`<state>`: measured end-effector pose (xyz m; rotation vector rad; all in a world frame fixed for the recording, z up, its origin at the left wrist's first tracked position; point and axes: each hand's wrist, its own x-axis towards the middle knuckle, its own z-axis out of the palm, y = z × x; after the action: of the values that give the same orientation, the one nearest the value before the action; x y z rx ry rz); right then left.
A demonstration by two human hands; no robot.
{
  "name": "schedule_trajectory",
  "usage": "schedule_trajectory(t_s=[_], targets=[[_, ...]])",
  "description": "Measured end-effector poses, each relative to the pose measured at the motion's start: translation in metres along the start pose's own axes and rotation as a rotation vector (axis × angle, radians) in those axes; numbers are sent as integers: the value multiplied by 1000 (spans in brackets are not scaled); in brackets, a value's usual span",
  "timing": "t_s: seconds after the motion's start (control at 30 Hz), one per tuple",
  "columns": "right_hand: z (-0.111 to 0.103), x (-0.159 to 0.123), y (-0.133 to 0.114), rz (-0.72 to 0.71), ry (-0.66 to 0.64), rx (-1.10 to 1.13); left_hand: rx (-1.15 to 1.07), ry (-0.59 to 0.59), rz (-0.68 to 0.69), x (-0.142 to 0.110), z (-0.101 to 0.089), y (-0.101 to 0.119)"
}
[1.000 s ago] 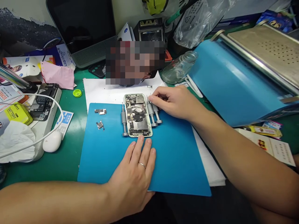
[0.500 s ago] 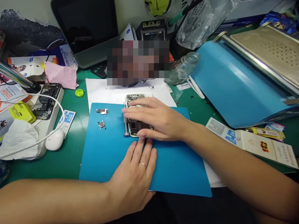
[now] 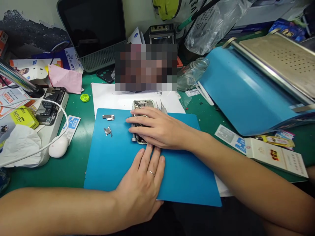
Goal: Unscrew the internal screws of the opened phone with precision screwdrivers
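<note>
On the blue mat point(image 3: 108, 164) lies an opened phone point(image 3: 142, 104), its inner parts bare. My right hand point(image 3: 159, 127) is laid across it with fingers stretched out, hiding much of it. Along the phone's left side is a small metal screwdriver point(image 3: 134, 137), mostly under those fingers. My left hand point(image 3: 144, 180) rests flat on the mat, fingers straight, its tips close to the phone's lower end and the right hand. A pair of tweezers point(image 3: 162, 107) shows just beyond my right hand. Two small metal phone parts, a plate point(image 3: 108, 117) and a board point(image 3: 107, 131), lie left of the phone.
White paper point(image 3: 103, 93) extends beyond the mat. A second opened phone point(image 3: 51, 105) sits on a white box at left, near a white cable. A glass jar point(image 3: 193, 73), a rolled blue sheet point(image 3: 221, 88) and a cigarette box point(image 3: 275, 157) stand or lie to the right.
My right hand has shifted slightly down and left, its fingers now covering more of the screwdriver; the tweezers show more. My left hand has stayed in place.
</note>
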<state>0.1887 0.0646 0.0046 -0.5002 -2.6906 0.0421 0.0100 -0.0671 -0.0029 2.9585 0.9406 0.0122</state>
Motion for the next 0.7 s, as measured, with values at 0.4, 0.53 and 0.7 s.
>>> schedule_trajectory(t_s=[0.4, 0.53, 0.7], targets=[[4, -4, 5, -15, 35, -6, 34, 27, -3, 1, -2, 0], [7, -4, 6, -13, 49, -3, 32, 33, -3, 2, -1, 0], [7, -5, 7, -31, 73, -14, 33, 31, 0, 1, -2, 0]])
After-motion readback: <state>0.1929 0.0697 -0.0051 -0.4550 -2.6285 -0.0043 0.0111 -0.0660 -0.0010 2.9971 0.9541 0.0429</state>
